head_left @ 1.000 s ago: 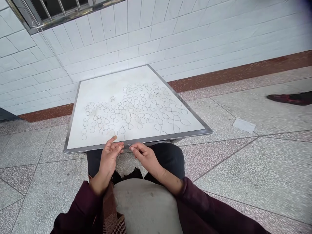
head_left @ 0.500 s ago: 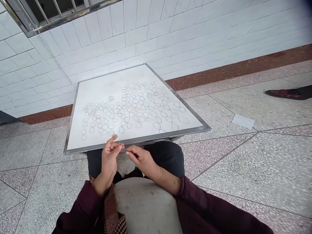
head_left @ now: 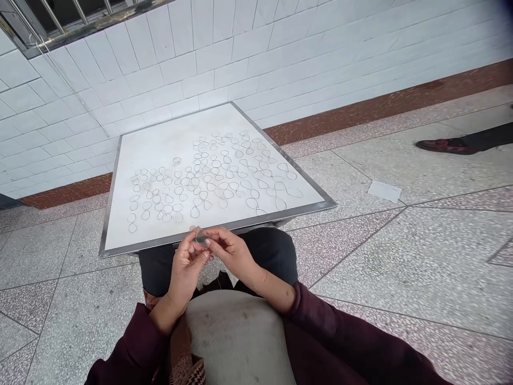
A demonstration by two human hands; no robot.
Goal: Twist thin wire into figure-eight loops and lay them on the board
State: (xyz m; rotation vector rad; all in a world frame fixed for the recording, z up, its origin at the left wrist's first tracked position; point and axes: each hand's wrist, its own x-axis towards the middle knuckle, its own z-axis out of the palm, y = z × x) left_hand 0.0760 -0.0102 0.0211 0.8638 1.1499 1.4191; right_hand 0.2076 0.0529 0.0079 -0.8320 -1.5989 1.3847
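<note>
My left hand [head_left: 188,266] is closed in a pinch on a thin wire loop [head_left: 196,236], just off the near edge of the table. Close against it, my right hand [head_left: 233,255] pinches the same fine wire between thumb and forefinger. Both sets of fingertips nearly touch, and the wire is so thin that its full shape cannot be made out. On the white tabletop [head_left: 152,147] beyond lie many thin wire loops [head_left: 226,185], several of them twisted into figure eights.
A metal rim [head_left: 224,230] edges the tabletop, which stands against a white tiled wall [head_left: 224,59]. My knees are under its near side. To the right, a white paper [head_left: 384,190] lies on the speckled floor, with another person's shoe [head_left: 444,146] behind it.
My right hand has moved up and left, closer over the left fingertips. The left fingers have curled in more around the wire. My view has shifted slightly to the right.
</note>
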